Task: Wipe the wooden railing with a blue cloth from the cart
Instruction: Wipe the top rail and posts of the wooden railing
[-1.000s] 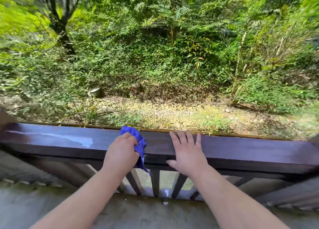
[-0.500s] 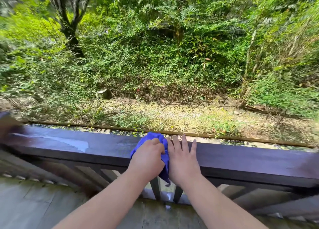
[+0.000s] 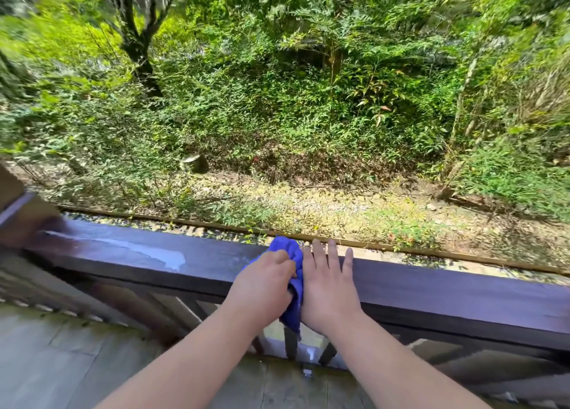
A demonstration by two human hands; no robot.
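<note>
Item: blue cloth (image 3: 288, 249), bunched on top of the wooden railing (image 3: 431, 288), its tail hanging down the railing's near face. Left hand (image 3: 262, 285): fingers curled round the cloth, gripping it. Right hand (image 3: 327, 288): flat on the railing top just beside the cloth, fingers straight, holding nothing. Pale wet streak (image 3: 148, 248): toward the railing's left end. Judged best: spread the cloth flatter, move the right hand clear, overlap strokes along the railing

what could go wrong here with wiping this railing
1. The right hand lies flat on the railing right beside the blue cloth, so the patch under it may go unwiped.
2. The left hand grips the cloth bunched near the rail's far edge; a slip could drop it outside.
</note>
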